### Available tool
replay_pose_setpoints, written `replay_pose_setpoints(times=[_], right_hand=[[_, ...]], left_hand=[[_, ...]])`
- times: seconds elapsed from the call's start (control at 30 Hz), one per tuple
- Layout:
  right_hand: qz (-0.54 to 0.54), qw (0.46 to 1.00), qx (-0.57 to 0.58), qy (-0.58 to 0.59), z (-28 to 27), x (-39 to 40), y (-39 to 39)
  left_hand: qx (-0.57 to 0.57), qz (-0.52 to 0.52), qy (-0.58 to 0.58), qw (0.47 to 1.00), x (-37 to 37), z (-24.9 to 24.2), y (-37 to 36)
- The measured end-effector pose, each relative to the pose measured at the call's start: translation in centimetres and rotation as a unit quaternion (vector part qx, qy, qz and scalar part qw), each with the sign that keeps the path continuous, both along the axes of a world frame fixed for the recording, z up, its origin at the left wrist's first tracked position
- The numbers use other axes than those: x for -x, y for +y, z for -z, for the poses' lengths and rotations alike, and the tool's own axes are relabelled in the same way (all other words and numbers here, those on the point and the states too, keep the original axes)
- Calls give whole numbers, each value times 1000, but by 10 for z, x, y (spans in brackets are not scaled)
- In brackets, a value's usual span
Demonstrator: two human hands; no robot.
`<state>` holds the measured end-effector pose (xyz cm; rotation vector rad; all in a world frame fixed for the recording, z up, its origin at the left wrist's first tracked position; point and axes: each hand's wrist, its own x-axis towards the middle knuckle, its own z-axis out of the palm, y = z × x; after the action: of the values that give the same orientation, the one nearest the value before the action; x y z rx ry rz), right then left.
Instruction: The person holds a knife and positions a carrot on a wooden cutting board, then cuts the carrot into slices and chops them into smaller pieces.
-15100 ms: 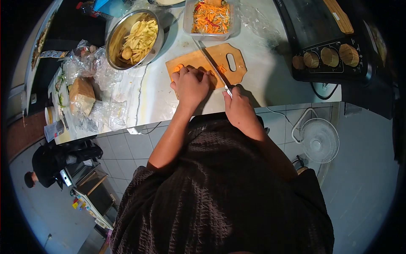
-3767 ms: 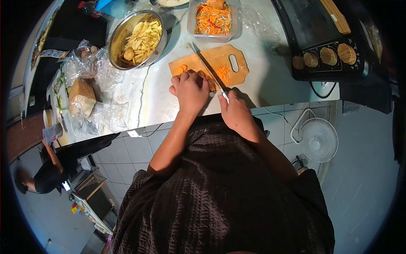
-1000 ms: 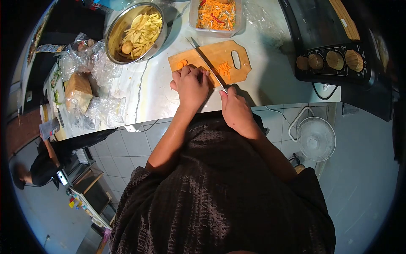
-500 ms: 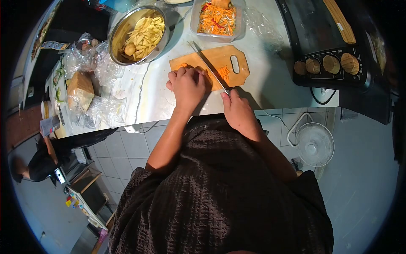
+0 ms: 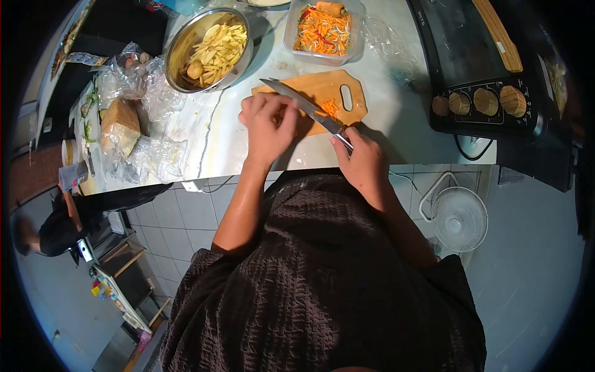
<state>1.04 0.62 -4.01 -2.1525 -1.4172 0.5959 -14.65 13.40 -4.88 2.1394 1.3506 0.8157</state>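
Observation:
My right hand (image 5: 361,158) is closed round the handle of a knife (image 5: 300,102), whose blade lies slantwise over the wooden cutting board (image 5: 350,80), flat side turned up. Small orange strips (image 5: 330,108) lie on the board to the right of the blade, and a few are at the blade's edge. My left hand (image 5: 268,127) is over the board's left part, fingers curled, close to the blade. Whatever is beneath those fingers is hidden.
Behind stand a metal bowl (image 5: 176,59) of pale yellow strips and a plastic container (image 5: 325,60) of orange shreds. Plastic bags (image 5: 152,102) lie left; a black oven (image 5: 483,118) stands right. At the far left is another person (image 5: 56,232).
The knife has tilted from edge-down to flatter, and my right hand has shifted right and slightly down. My left fingers have moved left and loosened. Orange pieces there are no longer visible.

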Motion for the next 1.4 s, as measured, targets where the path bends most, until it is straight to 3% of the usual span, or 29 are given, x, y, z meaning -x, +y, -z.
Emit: replay_pose_setpoints(times=[0.03, 0.13, 0.3, 0.53, 0.67, 0.73, 0.8, 0.93, 1.0, 1.4], right_hand=[[0, 1000, 5, -4, -2, -1, 0], [-7, 1000, 4, -19, 0, -2, 0], [-13, 1000, -9, -16, -3, -4, -2], [-21, 999, -11, 38, -2, -8, -4], [-13, 995, 5, 96, -2, -8, -4], [-16, 989, 68, 128, -4, -8, -3], [-26, 990, 59, 129, 4, -6, -4], [-36, 986, 59, 153, 10, -8, -6], [-21, 990, 50, 133, 11, -8, -9], [-26, 989, 58, 133, 3, -20, -5]], left_hand=[[-30, 73, -12, 997, -1, -3, -1], [-38, 144, 39, 988, -9, -9, -10], [-54, 143, 74, 985, -20, -5, -15], [-59, 51, 34, 996, -10, -3, -3], [-52, -47, -52, 996, 8, 9, 12], [31, -105, -113, 988, 19, 11, 16], [6, -121, -105, 987, 27, 13, 18], [104, -166, -92, 976, 38, 13, 15], [52, -122, -69, 989, 41, 19, 14], [59, -14, 61, 996, 60, 13, 8]])
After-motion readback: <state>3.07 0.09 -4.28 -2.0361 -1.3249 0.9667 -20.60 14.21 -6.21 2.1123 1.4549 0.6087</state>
